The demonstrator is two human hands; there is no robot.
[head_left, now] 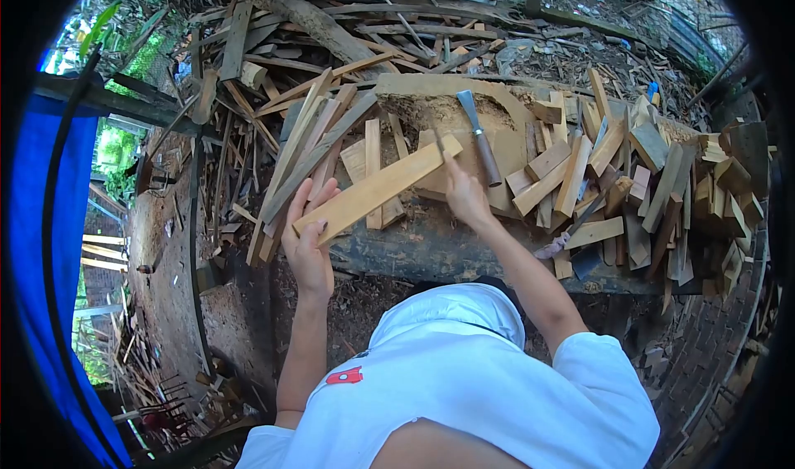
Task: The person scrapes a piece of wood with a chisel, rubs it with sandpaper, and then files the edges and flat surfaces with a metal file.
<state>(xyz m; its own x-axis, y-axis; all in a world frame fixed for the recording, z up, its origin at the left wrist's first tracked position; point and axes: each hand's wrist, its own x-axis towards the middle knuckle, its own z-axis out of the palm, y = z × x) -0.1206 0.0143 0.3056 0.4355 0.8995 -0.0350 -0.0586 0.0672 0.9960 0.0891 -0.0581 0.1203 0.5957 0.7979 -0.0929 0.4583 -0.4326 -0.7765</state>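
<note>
A long, pale wooden board (377, 186) lies slanted across the middle, its far end up and to the right. My left hand (310, 235) grips its near end, with the thumb on top and the fingers behind. At the far end, my right hand (466, 196) is closed on a thin, dark, blade-like tool (440, 144) that crosses the board; its exact kind is hard to make out. Just right of that hand, a chisel (480, 138) with a wide metal blade and brown wooden handle rests on the workbench (397, 250).
Several short wood blocks (571, 175) are heaped on the bench's right side. Long offcuts (310, 154) lean at the left, and a scrap pile (348, 38) spreads behind. A blue tarp (50, 221) hangs at far left.
</note>
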